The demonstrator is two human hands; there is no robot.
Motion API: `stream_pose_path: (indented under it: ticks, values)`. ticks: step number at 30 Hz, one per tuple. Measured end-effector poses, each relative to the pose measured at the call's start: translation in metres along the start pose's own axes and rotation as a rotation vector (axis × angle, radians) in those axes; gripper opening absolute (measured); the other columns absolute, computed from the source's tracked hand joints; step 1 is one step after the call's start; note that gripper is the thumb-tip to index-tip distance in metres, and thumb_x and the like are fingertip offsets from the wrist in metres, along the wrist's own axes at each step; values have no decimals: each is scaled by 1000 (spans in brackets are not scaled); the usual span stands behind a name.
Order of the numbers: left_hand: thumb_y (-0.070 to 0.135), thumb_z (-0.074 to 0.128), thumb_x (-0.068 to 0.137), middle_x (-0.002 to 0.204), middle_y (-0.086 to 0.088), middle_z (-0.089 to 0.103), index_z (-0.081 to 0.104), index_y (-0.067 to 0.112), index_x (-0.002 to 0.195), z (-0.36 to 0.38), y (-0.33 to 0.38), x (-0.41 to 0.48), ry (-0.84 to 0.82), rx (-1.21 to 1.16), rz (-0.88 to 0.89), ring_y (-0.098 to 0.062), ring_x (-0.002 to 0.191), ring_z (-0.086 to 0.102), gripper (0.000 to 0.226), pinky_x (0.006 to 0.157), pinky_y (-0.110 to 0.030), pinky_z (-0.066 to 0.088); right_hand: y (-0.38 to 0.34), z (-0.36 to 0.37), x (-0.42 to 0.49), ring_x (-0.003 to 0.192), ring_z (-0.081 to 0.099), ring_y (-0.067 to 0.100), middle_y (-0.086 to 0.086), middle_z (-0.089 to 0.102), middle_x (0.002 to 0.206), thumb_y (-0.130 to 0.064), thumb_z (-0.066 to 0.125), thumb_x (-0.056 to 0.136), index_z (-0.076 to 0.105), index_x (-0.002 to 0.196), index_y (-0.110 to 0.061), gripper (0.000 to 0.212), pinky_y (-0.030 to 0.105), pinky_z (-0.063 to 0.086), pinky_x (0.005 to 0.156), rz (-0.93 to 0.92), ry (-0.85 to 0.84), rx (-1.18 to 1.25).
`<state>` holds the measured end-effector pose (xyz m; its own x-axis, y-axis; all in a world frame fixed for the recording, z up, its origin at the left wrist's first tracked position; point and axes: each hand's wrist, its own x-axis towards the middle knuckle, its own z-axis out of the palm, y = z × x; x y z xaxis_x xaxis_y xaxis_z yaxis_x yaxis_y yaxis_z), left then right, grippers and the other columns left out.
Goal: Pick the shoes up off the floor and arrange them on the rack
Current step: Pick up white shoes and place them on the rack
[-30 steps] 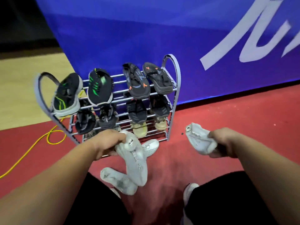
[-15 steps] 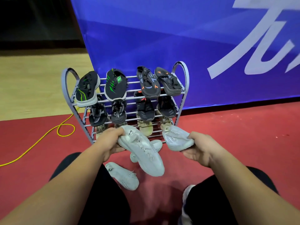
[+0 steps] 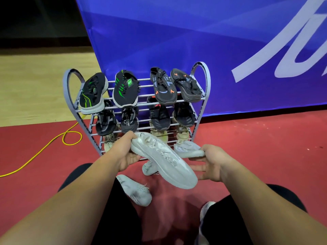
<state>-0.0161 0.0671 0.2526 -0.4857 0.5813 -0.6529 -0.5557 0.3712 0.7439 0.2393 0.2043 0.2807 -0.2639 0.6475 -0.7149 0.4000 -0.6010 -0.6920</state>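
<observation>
Shoes in white fill both hands. The left hand (image 3: 125, 153) grips the big white shoe (image 3: 164, 160) by its heel, fingers curled over the collar, toe slanting down to the right. The right hand (image 3: 215, 161) pinches the second white shoe (image 3: 187, 150) at one end, thumb on top and fingers fairly straight below. This shoe sits level, just in front of the right end of the rack's lowest shelf. I cannot tell whether it touches the bars.

Under the big shoe, a third white shoe (image 3: 150, 167) lies on the red floor (image 3: 256, 147), mostly hidden by it. A fourth white shoe (image 3: 136, 190) lies nearer, between the person's knees.

Both hands and the held shoes block the front of the rack (image 3: 203, 96), covering most of the bottom shelf. Its top shelf carries two black-and-green shoes (image 3: 126, 89) towards the left end and two dark grey shoes with orange marks (image 3: 163, 87) towards the right. Four dark shoes (image 3: 159, 115) line the middle shelf, and beige shoes (image 3: 183, 134) show below them.

A yellow cable (image 3: 53, 140) loops on the floor left of the rack. A blue banner (image 3: 177, 41) stands behind it.
</observation>
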Motion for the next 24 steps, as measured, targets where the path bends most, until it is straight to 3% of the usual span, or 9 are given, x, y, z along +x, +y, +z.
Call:
stream_pose_path:
  ticks: [3, 9, 14, 16, 18, 21, 24]
  values:
    - [24, 53, 81, 83, -9, 70, 61, 13, 107, -4, -2, 5, 31, 57, -58, -24, 60, 69, 30, 58, -32, 57, -2, 0, 5, 88, 76, 39, 13, 71, 119, -13, 37, 93, 72, 116, -11, 42, 54, 61, 71, 21, -11, -4]
    - [24, 48, 84, 86, -9, 76, 67, 14, 110, -11, 1, -2, -41, 434, -199, -21, 61, 73, 33, 66, -29, 55, -2, 4, 11, 84, 76, 39, 15, 71, 117, -14, 37, 90, 72, 113, -10, 42, 52, 60, 65, 87, 22, -74]
    - [26, 50, 84, 82, -8, 73, 63, 10, 95, -38, -1, -30, -94, 606, -313, -20, 63, 70, 23, 64, -26, 55, -13, 25, 2, 98, 72, 39, 20, 72, 107, -3, 51, 84, 74, 101, -7, 29, 59, 60, 82, 76, -60, -179]
    - [32, 51, 88, 72, -6, 69, 65, 10, 90, -50, -2, -46, -81, 612, -337, -20, 59, 69, 27, 61, -24, 53, -14, 38, -2, 92, 72, 37, 19, 73, 92, -2, 53, 88, 72, 92, -5, 20, 57, 59, 88, 72, -94, -225]
    - [41, 51, 93, 64, -4, 66, 65, 11, 88, -60, 1, -62, -34, 595, -329, -17, 53, 67, 34, 58, -22, 51, -13, 53, -2, 83, 72, 35, 17, 75, 77, -6, 47, 92, 75, 89, -4, 28, 56, 60, 86, 64, -125, -242]
    - [46, 55, 93, 61, -4, 62, 66, 12, 80, -74, 5, -83, -8, 547, -297, -13, 47, 60, 38, 52, -19, 46, -7, 69, 3, 96, 73, 38, 22, 77, 93, -12, 41, 92, 77, 102, -4, 38, 61, 59, 87, 54, -173, -311]
    - [38, 62, 86, 53, -4, 58, 67, 12, 74, -88, 1, -92, -88, 511, -310, -11, 41, 52, 29, 43, -17, 39, -2, 73, 8, 100, 73, 40, 23, 77, 100, -14, 41, 90, 77, 106, -4, 41, 59, 58, 90, 63, -221, -367]
